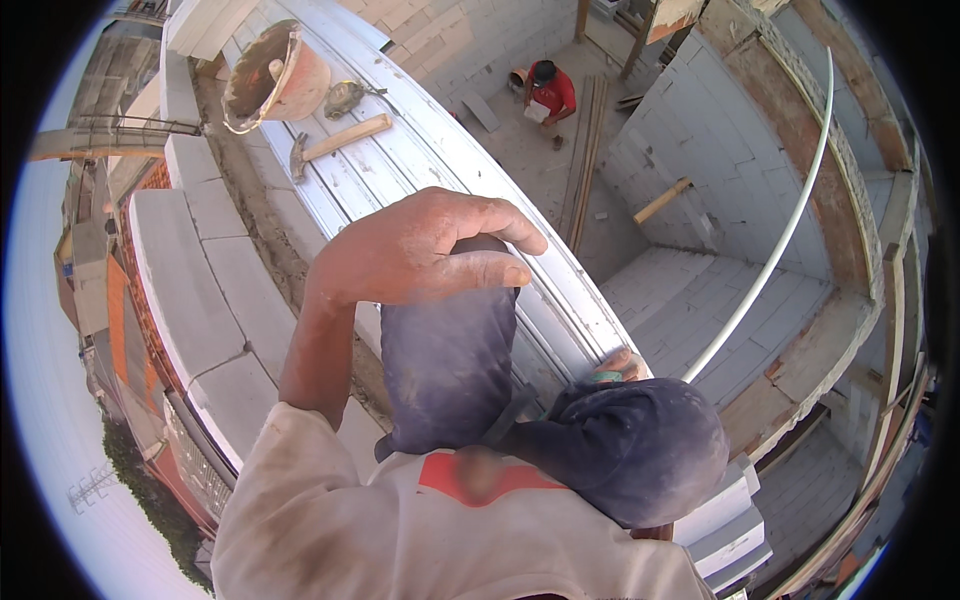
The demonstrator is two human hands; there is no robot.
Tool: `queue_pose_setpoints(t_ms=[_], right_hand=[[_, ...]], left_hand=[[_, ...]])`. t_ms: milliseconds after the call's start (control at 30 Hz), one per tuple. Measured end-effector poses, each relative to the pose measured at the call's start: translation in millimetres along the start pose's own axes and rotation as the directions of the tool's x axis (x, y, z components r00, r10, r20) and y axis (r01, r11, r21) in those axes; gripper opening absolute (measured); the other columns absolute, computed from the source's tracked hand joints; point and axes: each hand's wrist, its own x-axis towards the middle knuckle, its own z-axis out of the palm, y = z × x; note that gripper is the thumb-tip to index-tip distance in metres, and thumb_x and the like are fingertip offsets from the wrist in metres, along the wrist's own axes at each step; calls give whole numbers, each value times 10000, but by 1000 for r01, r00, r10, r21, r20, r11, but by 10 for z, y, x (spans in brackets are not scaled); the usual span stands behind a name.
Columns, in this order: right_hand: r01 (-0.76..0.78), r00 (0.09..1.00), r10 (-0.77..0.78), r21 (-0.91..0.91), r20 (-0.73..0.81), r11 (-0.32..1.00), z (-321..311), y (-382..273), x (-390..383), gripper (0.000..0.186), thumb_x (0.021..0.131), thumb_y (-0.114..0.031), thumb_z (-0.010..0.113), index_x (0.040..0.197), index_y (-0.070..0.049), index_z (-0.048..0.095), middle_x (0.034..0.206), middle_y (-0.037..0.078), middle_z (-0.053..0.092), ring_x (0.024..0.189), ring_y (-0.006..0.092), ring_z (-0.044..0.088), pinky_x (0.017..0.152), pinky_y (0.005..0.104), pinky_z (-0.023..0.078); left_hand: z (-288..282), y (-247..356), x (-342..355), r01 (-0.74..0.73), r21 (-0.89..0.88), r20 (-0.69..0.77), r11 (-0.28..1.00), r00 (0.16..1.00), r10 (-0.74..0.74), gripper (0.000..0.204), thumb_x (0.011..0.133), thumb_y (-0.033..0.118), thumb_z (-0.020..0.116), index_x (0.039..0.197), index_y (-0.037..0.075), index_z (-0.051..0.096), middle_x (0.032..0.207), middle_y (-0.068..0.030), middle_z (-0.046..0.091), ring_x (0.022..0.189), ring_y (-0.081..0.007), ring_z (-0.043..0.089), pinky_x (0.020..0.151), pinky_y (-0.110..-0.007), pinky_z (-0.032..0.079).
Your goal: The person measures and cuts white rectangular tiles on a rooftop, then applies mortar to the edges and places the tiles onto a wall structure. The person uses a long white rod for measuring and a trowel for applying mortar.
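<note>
My left hand [430,245] rests over my raised left knee in dark dusty trousers [445,350]. Its fingers curve loosely, the thumb stands apart from them, and nothing is held. My right hand does not show. Ahead of the left hand, a hammer [345,138] with a pale wooden handle lies on ribbed, light metal sheeting [430,150]. Beyond it a mortar-stained bucket [300,85] stands tilted, with something like a handle sticking up inside. Beside the bucket lies a small, dirty round tool [343,98], whose kind I cannot make out.
Pale blocks [215,270] form a wall top on the left, with a drop outside. Right of the sheeting is a deep room where a person in red [550,95] crouches. A white pipe [775,255] arcs across the right. A foot [625,365] shows past my right knee.
</note>
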Motion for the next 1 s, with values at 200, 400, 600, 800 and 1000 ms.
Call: queue_pose_setpoints(t_ms=[200, 400, 600, 800, 1000], right_hand=[[-1, 1000, 1, -16, 10, 1000, -12, -3, 64, 546, 1029, -446, 678, 1315, 18, 646, 1046, 175, 727, 885, 222, 734, 737, 437, 582], [1, 1000, -1, -28, 16, 1000, -27, 9, 79, 555, 1032, -470, 666, 1310, 10, 651, 1068, 188, 732, 900, 234, 742, 750, 453, 590], [3, 1000, -2, -43, 15, 999, -62, 21, 102, 564, 1035, -493, 655, 1305, 2, 657, 1091, 201, 738, 914, 247, 751, 764, 470, 597], [18, 1000, -17, -70, 20, 997, -97, 28, 97, 575, 1038, -517, 644, 1300, -6, 662, 1113, 214, 743, 929, 260, 759, 778, 487, 605], [38, 999, -37, -114, 7, 993, -187, 43, 78, 586, 1041, -541, 632, 1295, -14, 668, 1135, 227, 748, 943, 272, 768, 791, 503, 612]], left_hand=[[326, -53, 157, 34, 315, -140, 948, 990, 11, 228, 931, 314, 797, 1047, 120, 769, 993, -72, 771, 978, -313, 705, 878, -426, 534], [320, -16, 255, 63, 269, -102, 961, 994, -36, 220, 936, 315, 791, 1041, 123, 770, 972, -99, 767, 961, -319, 708, 865, -426, 541], [332, -9, 323, 49, 252, -87, 966, 996, -28, 229, 941, 336, 781, 1037, 128, 771, 933, -107, 752, 942, -325, 701, 865, -430, 537], [356, -13, 335, 60, 243, -89, 968, 995, -39, 245, 942, 361, 777, 1029, 133, 774, 921, -112, 744, 946, -328, 697, 859, -432, 529], [371, 16, 319, 92, 254, -98, 963, 993, -69, 243, 946, 368, 772, 1023, 138, 777, 902, -116, 733, 929, -332, 695, 843, -437, 525]])
